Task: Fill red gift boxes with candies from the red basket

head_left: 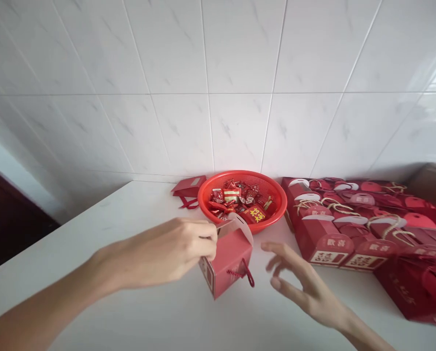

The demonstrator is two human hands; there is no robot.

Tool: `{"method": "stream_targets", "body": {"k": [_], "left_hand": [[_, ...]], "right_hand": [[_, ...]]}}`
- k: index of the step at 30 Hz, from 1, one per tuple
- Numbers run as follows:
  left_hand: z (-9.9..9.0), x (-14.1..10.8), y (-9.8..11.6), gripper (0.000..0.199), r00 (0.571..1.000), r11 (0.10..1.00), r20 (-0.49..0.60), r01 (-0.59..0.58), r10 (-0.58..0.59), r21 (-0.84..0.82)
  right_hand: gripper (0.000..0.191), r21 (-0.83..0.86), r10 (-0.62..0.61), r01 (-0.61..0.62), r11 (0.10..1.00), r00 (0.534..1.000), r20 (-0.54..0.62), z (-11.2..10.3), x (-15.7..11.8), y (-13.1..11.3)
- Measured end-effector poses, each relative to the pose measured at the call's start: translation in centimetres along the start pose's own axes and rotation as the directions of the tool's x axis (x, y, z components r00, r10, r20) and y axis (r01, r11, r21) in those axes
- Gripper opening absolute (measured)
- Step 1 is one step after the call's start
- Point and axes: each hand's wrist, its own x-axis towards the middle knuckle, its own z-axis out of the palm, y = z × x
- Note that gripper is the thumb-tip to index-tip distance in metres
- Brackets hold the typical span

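My left hand [183,246] is closed on the upper edge of a small red candy box [230,261], which it holds tilted over the white table. A loop of red cord hangs from the box's side, and a rounded flap stands up at its top. To the right of the box, my right hand [301,282] is open, fingers apart, touching nothing. Just behind the box sits a round red plastic basket [245,175] with several wrapped candies [232,195] in it.
Rows of red gift boxes [327,239] with rope handles stand on the right. A darker red box [415,287] is at the front right. Behind the basket's left side lies another red box [189,184] with a ribbon. A tiled wall [239,122] borders the white table [130,312].
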Motion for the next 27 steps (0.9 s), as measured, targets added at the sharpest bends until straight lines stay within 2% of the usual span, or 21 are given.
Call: {"method": "stream_targets", "body": {"k": [2,4,7,9,12,18,20,22,24,26,27], "left_hand": [[1.6,0.2,0.5,0.031,0.996,0.996,-0.006,-0.087,0.088,0.020],[3.3,0.6,0.6,0.032,0.991,0.992,-0.038,-0.123,0.125,0.038],[5.5,1.4,0.2,0.029,0.985,0.984,-0.047,-0.162,0.166,0.079],[6.5,1.8,0.0,0.026,0.978,0.972,-0.039,-0.197,0.203,0.127],[7.1,2.1,0.0,0.023,0.975,0.960,-0.022,-0.215,0.223,0.180],[7.6,2.1,0.9,0.020,0.986,0.974,0.012,-0.169,0.169,0.154],[7.4,2.1,1.4,0.015,0.993,0.989,0.037,-0.111,0.108,0.094],[6.7,2.2,1.8,0.005,0.998,0.999,0.065,-0.015,0.018,-0.043],[5.6,2.2,2.0,0.023,0.991,0.974,0.119,0.078,-0.053,-0.215],[4.7,2.2,2.0,0.046,0.983,0.928,0.171,0.131,-0.074,-0.350],[4.5,2.2,1.9,0.052,0.980,0.907,0.182,0.152,-0.086,-0.392]], "right_hand": [[0.042,-0.196,-0.167,0.148,0.970,0.982,-0.085,-0.1,1.9,-1.5],[0.041,-0.337,-0.283,0.230,0.913,0.952,-0.118,0.0,3.7,-2.5],[0.037,-0.441,-0.392,0.304,0.844,0.912,-0.122,0.5,5.6,-3.2],[0.027,-0.503,-0.411,0.318,0.804,0.908,-0.083,1.0,6.3,-3.3],[0.015,-0.578,-0.359,0.296,0.761,0.933,0.006,1.6,6.8,-3.0],[0.008,-0.634,-0.155,0.194,0.749,0.981,0.116,1.9,6.5,-2.2],[0.014,-0.626,-0.096,0.184,0.758,0.980,0.173,1.5,6.3,-2.4],[0.016,-0.569,-0.059,0.189,0.801,0.969,0.239,0.7,6.1,-2.9],[0.017,-0.455,-0.048,0.192,0.870,0.950,0.309,-0.3,6.0,-3.6],[0.021,-0.329,-0.052,0.182,0.927,0.929,0.367,-1.4,5.8,-4.2],[0.022,-0.278,-0.059,0.178,0.944,0.919,0.389,-1.9,5.7,-4.5]]}}
